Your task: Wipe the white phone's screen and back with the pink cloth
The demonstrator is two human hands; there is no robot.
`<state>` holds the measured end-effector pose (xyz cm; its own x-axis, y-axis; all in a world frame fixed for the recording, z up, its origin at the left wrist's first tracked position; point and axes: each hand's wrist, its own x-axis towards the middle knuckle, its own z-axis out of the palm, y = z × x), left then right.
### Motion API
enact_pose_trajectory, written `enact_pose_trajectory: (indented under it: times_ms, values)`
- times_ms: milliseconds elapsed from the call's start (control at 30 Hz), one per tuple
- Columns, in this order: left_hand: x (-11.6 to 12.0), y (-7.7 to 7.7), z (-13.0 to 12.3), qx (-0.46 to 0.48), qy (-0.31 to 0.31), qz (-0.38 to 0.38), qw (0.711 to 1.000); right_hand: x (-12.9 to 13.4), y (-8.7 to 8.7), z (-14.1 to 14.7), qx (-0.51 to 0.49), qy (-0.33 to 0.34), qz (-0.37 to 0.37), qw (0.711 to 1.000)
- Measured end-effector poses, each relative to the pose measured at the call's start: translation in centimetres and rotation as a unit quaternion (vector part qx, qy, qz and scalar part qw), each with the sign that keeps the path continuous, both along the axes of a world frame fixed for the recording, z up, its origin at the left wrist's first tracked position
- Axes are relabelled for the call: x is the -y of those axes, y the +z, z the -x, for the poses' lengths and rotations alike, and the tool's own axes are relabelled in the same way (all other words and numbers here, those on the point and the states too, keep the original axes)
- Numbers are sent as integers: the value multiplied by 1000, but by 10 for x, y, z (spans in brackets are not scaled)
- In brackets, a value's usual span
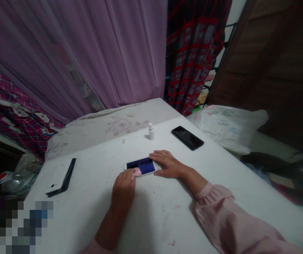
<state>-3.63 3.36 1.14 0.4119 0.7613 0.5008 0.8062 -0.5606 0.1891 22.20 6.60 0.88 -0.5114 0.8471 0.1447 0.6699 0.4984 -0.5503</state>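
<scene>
1. From my head view, I worked at a white table [101, 208], scuffed in front of me, with a floral cloth [119, 123] at its far end.
2. A purple curtain [130, 53] hung beyond it, and a plaid fabric [185, 60] to its right.
3. The white smartphone [144, 165] lay mid-table, screen up, between my hands; its long axis ran left to right, the right end slightly farther from me. I could not tell which end was its top.
4. My left hand [124, 183] had its fingers bent over a pink cloth [136, 173], pressing it against the screen's near edge.
5. My right hand [170, 165] held the phone's right end between spread thumb and fingers.
</scene>
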Motion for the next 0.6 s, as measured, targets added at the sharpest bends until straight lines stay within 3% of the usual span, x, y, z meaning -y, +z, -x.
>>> enact_pose_trajectory:
  times_ms: [100,233,433,600]
  values:
    - [-17,3,12,32,22,8,999,0,-1,-2,-9,5,-5,1000]
    - [-31,2,16,36,-28,48,998,0,-3,-3,-13,7,-9,1000]
    - [-17,-4,10,-16,-47,-13,999,0,-3,-3,-8,9,-16,1000]
    - [-10,-5,-3,-56,-70,-2,996,-1,-4,-3,-21,8,-12,1000]
